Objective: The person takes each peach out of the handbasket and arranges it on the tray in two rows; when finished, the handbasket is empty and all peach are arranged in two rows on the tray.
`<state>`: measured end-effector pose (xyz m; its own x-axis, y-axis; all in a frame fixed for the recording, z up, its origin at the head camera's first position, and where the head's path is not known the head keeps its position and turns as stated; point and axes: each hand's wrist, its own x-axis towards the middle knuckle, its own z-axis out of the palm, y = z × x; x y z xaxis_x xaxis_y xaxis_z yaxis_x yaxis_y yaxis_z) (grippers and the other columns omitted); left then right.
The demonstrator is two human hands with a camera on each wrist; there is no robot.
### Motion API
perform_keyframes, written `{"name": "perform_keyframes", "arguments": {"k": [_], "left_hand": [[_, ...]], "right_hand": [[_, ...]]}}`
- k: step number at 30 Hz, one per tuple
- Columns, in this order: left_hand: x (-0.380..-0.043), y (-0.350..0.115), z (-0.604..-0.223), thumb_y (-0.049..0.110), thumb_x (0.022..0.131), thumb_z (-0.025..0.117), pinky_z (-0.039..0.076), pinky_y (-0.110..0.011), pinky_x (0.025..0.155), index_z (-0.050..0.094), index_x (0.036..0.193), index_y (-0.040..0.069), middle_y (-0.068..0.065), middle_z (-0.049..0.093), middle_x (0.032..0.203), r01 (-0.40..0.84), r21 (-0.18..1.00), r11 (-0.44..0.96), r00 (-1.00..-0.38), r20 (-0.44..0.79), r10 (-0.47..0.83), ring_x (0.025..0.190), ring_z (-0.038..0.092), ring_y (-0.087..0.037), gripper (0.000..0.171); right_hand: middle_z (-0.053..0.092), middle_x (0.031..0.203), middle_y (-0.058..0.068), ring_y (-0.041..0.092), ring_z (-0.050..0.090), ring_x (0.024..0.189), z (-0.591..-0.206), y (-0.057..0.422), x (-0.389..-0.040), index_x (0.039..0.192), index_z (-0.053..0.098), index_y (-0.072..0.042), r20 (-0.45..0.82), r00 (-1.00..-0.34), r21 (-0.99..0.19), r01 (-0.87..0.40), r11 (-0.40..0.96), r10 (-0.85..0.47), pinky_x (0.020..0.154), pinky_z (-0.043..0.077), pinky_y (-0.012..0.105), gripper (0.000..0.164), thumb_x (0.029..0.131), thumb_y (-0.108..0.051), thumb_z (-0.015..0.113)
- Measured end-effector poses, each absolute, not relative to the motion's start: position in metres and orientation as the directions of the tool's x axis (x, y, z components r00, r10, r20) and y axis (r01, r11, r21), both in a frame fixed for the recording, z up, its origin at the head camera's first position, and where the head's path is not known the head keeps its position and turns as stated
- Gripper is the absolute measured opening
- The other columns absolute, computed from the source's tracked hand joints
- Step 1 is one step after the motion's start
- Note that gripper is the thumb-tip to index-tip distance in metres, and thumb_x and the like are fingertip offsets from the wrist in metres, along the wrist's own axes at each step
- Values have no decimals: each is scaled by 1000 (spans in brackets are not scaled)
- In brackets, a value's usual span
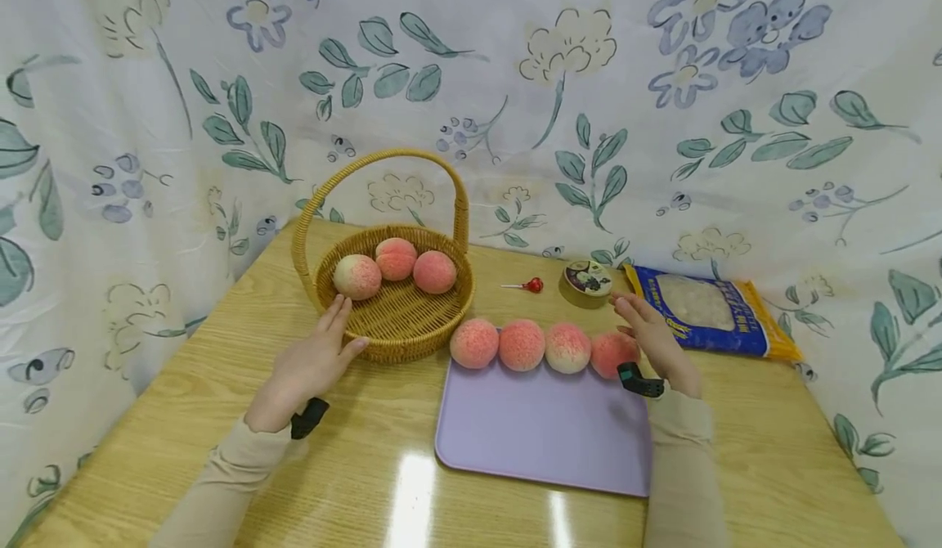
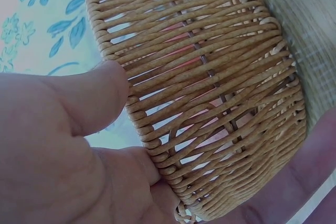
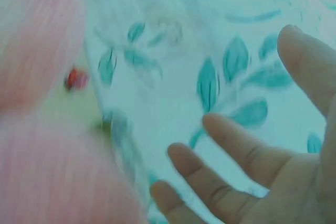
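- Left hand [image 1: 312, 361]: fingers extended at the near-left of the basket [image 1: 397, 350], thumb touching its rim.
- Right hand [image 1: 653, 337]: free, fingers spread, just right of the end peach [image 1: 609, 356].
- It ends four peaches [image 1: 522, 345] along the tray's [image 1: 545, 427] far edge.
- Three others [image 1: 395, 259] lie inside the basket.

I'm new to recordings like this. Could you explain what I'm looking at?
There is no machine: just a person working bare-handed. The wide picture comes from a head camera; the other two from wrist cameras.

On the table are a wicker basket with three peaches inside and a lilac tray with four peaches lined along its far edge. Farther back lie a lollipop, a round tin and a blue-and-yellow bag.

The left hand touches the basket; the right hand is open near the row's right end, holding nothing.
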<state>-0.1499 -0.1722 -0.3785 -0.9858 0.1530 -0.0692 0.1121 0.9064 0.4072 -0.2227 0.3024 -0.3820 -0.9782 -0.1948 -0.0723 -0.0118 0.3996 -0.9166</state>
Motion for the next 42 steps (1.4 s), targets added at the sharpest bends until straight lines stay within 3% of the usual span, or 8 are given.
{"name": "perform_keyframes", "arguments": {"k": [10, 18, 26, 31, 37, 40, 42], "left_hand": [[-148, -172, -379, 40, 103, 42, 49, -41, 56, 12, 154, -3, -25, 10, 160, 103, 412, 905, -988, -63, 141, 113, 56, -51, 73], [-149, -170, -380, 39, 103, 42, 51, -45, 61, 12, 154, -2, -24, 10, 161, 102, 404, 909, -987, -74, 144, 118, 54, -50, 72], [-148, -164, -381, 38, 103, 43, 42, -33, 48, 15, 154, -2, -23, 13, 161, 101, 410, 907, -988, -70, 141, 88, 66, -42, 71], [-147, -163, -380, 38, 103, 44, 41, -32, 47, 15, 154, -2, -23, 12, 161, 99, 419, 903, -987, -70, 141, 83, 66, -38, 71], [-148, -166, -378, 38, 103, 42, 39, -32, 44, 13, 154, -1, -22, 10, 162, 91, 422, 902, -989, -68, 132, 66, 62, -29, 71], [-149, -168, -377, 40, 103, 42, 40, -32, 46, 14, 155, 0, -21, 11, 162, 81, 414, 907, -991, -66, 119, 68, 63, -30, 71], [-148, -169, -378, 40, 103, 43, 43, -35, 49, 14, 155, 0, -21, 12, 162, 79, 415, 906, -991, -66, 116, 77, 66, -35, 72]], "right_hand": [[36, 149, 25, 41, 36, 139, -354, 228, -262, 148, 31, 1, 22, -909, -965, -128, 230, -415, 110, 33, 56, 60, 104, -39, 40], [29, 155, 23, 39, 31, 143, -347, 162, -288, 150, 31, -2, -7, -832, -979, -107, 173, -555, 110, 36, 53, 51, 106, -26, 39], [27, 157, 17, 34, 27, 145, -353, 110, -304, 152, 26, -8, -81, -872, -956, -69, 284, -484, 115, 27, 56, 57, 103, -31, 45], [27, 157, 16, 34, 29, 145, -349, 99, -300, 151, 30, -11, -97, -909, -934, -58, 354, -405, 113, 32, 54, 58, 102, -35, 48], [37, 151, 15, 33, 42, 136, -325, 83, -289, 147, 39, -11, -93, -918, -929, -59, 365, -386, 107, 40, 49, 50, 102, -33, 47], [41, 150, 15, 32, 44, 135, -317, 72, -290, 146, 40, -10, -86, -910, -933, -69, 353, -406, 106, 42, 50, 50, 102, -33, 48], [41, 150, 15, 32, 43, 136, -318, 66, -292, 147, 39, -11, -102, -904, -933, -59, 356, -416, 107, 40, 52, 52, 102, -35, 48]]}}
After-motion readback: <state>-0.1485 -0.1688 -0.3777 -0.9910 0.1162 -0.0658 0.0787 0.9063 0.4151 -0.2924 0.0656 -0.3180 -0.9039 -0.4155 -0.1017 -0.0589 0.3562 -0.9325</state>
